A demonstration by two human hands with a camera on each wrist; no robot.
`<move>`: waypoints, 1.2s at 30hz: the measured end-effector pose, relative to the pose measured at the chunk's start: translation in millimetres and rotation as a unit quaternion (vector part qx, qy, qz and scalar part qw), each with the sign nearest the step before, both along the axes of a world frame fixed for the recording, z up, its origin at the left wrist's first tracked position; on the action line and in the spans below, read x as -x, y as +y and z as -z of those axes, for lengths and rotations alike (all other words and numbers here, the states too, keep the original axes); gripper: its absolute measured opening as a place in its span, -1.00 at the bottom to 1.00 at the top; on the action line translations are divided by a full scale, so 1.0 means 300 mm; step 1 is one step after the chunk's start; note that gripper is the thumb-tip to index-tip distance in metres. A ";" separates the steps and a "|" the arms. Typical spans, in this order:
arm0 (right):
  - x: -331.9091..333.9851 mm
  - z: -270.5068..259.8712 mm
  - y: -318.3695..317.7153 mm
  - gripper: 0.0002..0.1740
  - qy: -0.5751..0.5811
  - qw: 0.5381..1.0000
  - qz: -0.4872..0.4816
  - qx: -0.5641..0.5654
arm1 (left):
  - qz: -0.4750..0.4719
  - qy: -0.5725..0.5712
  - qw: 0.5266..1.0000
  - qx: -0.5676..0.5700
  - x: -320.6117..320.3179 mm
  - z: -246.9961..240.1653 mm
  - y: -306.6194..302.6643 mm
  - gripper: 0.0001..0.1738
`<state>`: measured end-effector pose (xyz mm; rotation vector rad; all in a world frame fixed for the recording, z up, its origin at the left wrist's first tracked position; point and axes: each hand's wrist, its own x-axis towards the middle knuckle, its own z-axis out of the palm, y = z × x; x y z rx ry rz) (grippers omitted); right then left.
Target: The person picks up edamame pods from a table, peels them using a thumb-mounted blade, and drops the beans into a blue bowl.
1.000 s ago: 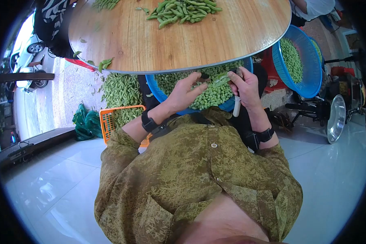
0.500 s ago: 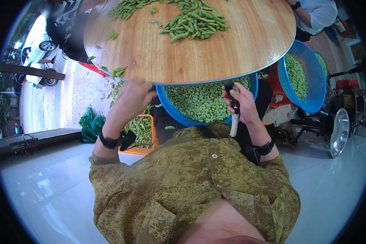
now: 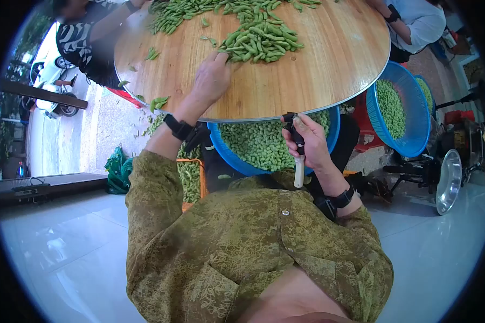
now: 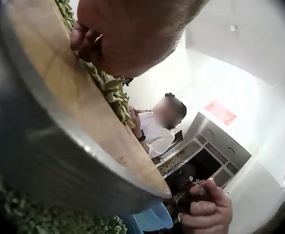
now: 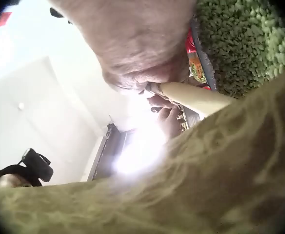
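My left hand (image 3: 212,78) reaches over the round wooden table, its fingertips at the near left edge of a pile of green bean pods (image 3: 261,40). In the left wrist view its curled fingers (image 4: 86,41) pinch at a pod beside the heap. Below the table's near edge, my right hand (image 3: 312,141) grips a small tool with a white handle (image 3: 299,171) and a black upper part. The handle's pale end (image 5: 196,97) sticks out of the fist in the right wrist view. Beneath that hand stands a blue basket (image 3: 219,145) of shelled green beans (image 3: 258,144).
The round wooden table (image 3: 161,81) overhangs the basket. Another blue basket (image 3: 376,116) of beans stands at right, near a metal bowl (image 3: 448,182). An orange crate (image 3: 202,180) with pods is at left, beside a green bag (image 3: 118,171). Two other people sit across the table.
My left hand has left the basket, passed the table's edge and moved forward to the pod pile. The pod held between both hands earlier is gone from them. My right hand keeps the tool over the basket.
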<state>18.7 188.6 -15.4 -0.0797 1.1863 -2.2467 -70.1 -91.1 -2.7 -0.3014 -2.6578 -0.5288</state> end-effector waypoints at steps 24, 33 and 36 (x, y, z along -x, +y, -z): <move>-0.008 -0.058 -0.058 -0.54 0.035 0.995 -0.034 0.086 | 0.091 -0.332 0.693 -0.633 -0.307 -0.035 0.286 -0.86; -0.012 -0.053 -0.061 -0.57 0.012 0.998 0.010 0.056 | 0.096 -0.327 0.675 -0.654 -0.310 -0.019 0.297 -0.88; 0.000 -0.037 -0.039 -0.57 -0.042 0.991 -0.036 0.121 | 0.148 -0.393 0.542 -0.728 -0.296 -0.001 0.273 -0.89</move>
